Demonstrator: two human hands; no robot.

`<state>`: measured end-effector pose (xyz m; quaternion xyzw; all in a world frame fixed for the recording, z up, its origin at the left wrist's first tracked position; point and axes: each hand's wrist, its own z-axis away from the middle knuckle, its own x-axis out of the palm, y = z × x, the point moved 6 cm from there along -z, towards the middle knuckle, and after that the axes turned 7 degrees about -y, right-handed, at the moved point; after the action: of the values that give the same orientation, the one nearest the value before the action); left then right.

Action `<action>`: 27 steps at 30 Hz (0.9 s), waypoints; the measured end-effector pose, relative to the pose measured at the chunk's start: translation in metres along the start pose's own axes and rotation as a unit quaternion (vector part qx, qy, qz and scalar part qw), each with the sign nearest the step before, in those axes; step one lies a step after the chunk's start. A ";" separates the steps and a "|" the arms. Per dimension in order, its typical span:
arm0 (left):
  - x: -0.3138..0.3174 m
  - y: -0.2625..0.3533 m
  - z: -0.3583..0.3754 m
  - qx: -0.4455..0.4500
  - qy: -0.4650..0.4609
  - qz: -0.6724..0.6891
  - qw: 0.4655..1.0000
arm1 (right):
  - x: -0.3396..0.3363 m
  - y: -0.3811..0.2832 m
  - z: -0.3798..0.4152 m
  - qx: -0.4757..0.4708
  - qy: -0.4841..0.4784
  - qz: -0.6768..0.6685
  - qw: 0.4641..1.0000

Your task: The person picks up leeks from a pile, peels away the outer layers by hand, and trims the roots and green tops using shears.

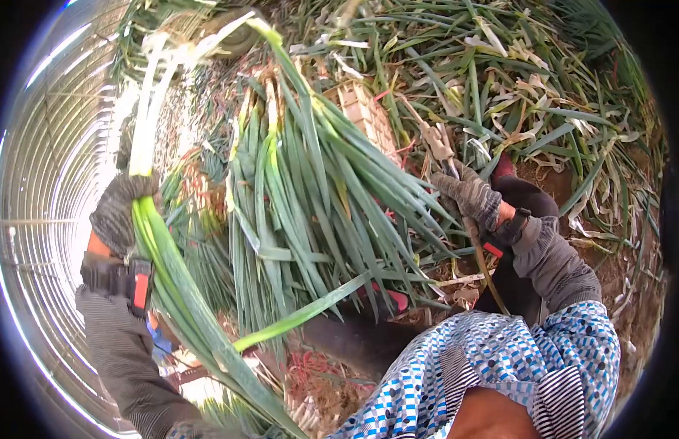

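At the left, the left hand (122, 208), in a dark knitted glove, has its fingers wrapped round one long leek (163, 249), smooth, white at the far end and green near. Centre, a thick bundle of leeks (303, 197) fans its flat green leaves, stalks too many to count. At right, the right hand (471, 196), also gloved, clasps a thin stick-like stem (482, 256). Behind lies one pale woven basket (368, 117).

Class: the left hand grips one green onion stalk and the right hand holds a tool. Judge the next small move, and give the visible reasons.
Probably bring the green onion stalk in the left hand across toward the tool in the right hand. The stalk is lifted clear of the bundle of green onions, and the two hands are wide apart.
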<state>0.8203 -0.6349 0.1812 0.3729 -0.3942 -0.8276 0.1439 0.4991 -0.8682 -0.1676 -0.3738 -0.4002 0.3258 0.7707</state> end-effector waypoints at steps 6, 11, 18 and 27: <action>-0.036 -0.179 0.089 -0.171 -0.039 0.140 0.974 | 0.014 0.028 -0.021 0.031 -0.024 0.034 0.999; 0.035 -0.287 0.083 -0.083 -0.008 0.160 0.984 | 0.009 0.050 -0.034 0.071 0.016 0.150 0.986; 0.057 -0.283 0.041 -0.107 0.095 0.222 0.964 | 0.023 0.026 -0.020 0.047 -0.023 0.061 0.997; 0.054 -0.219 -0.024 -0.082 0.215 -0.426 0.875 | 0.004 0.035 -0.016 0.077 -0.036 0.080 0.993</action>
<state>0.8134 -0.5349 -0.0226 0.6602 -0.0867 -0.7376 -0.1117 0.5081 -0.8521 -0.2021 -0.3326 -0.3701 0.4289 0.7539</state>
